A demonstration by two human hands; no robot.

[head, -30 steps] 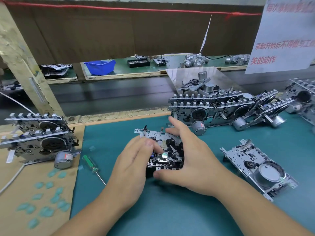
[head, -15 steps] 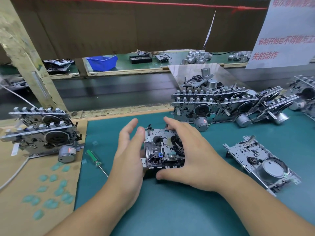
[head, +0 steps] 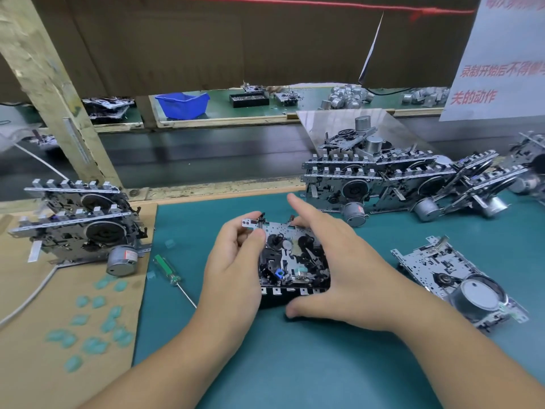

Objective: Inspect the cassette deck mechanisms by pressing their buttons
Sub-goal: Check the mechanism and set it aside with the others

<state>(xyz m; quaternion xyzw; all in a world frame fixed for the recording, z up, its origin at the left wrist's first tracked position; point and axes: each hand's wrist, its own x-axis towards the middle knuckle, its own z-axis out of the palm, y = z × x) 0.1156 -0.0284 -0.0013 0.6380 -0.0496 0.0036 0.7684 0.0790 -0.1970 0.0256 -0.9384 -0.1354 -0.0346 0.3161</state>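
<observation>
- Cassette deck mechanism (head: 293, 258): lies at the centre of the frame on the green surface (head: 295, 364), face up, with two black reel hubs and a row of white button tabs along its near edge.
- Left hand (head: 233, 270): its grip is closed on the upper left corner of the metal frame, thumb and fingertips pinching the thin plate edge.
- Right hand (head: 339, 267): cups the right side of the mechanism, thumb tucked at the near edge by the buttons, index finger lifted straight and touching nothing; the other fingers curl over the far edge.
- Handling, as judged: a stiff stamped-metal chassis, probably light to moderate in weight, with sharp edges and small springs and levers that could bend. It is best held by the outer frame plate, clear of the hubs, head and belt parts.
- Pressing the buttons likely pushes the unit away, so a hand bracing the far edge seems needed.
- Stacked mechanisms (head: 383, 184): right of centre, further back.
- Another stack (head: 79, 219): at the left.
- Screwdriver (head: 169, 270): lies just left of the hands.
</observation>
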